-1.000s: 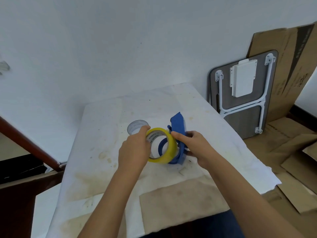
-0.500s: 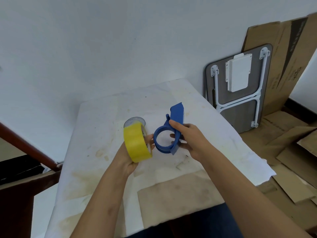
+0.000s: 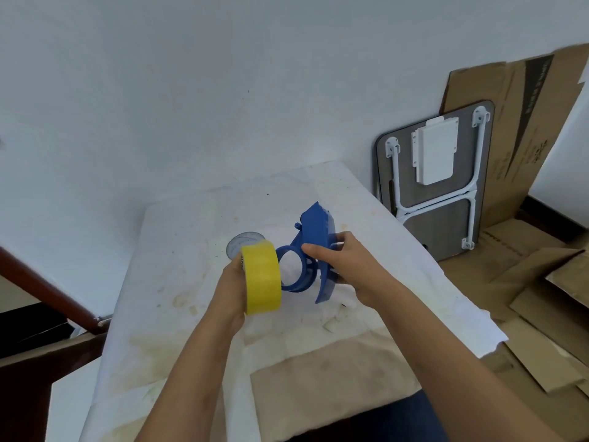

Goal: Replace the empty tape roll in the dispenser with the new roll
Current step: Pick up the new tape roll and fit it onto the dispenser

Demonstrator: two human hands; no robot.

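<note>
My left hand [image 3: 230, 288] grips a yellow tape roll [image 3: 262, 278], held on edge above the table with its outer band facing me. Just to its right, my right hand [image 3: 345, 269] holds the blue plastic dispenser [image 3: 314, 250] by its handle. The dispenser's round hub ring is bare and points toward the roll, almost touching it. Behind the yellow roll, a clear empty tape core [image 3: 244, 244] lies flat on the table, partly hidden by the roll.
The table [image 3: 178, 282] wears a stained white cloth with a brown patch at the near edge. A folded grey table [image 3: 436, 183] and flattened cardboard [image 3: 516, 122] lean on the wall at right. A dark wooden rail [image 3: 47, 288] runs along the left.
The yellow roll came off the dispenser's side and turned edge-on in my left hand. Both hands lifted, and the dispenser's empty hub now faces the roll.
</note>
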